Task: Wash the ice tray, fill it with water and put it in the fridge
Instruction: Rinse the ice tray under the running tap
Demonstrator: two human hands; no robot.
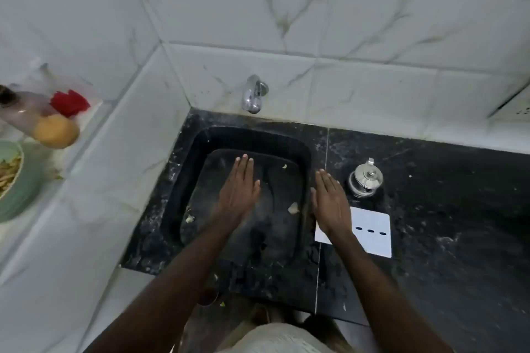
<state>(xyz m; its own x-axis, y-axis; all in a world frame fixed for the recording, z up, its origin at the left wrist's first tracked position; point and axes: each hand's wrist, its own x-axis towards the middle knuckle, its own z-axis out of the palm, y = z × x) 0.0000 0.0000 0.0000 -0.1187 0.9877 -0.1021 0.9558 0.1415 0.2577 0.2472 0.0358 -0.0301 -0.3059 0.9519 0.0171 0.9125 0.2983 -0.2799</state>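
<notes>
No ice tray shows in the head view. My left hand (240, 186) is stretched flat, palm down, over the black sink (183, 180) and holds nothing. My right hand (329, 203) is also flat with straight fingers, above the sink's right rim and partly over a white card (372, 235) with three dark dots. A chrome tap (253, 94) sticks out of the tiled wall above the sink, with no water running. A few pale food scraps (293, 208) lie in the basin.
A small steel lidded pot (365, 179) stands on the black counter (444, 223) right of the sink. On a white tiled ledge at the left are a green bowl (17, 180) of food, a yellow-orange round thing (56, 131) and a red item (69, 102).
</notes>
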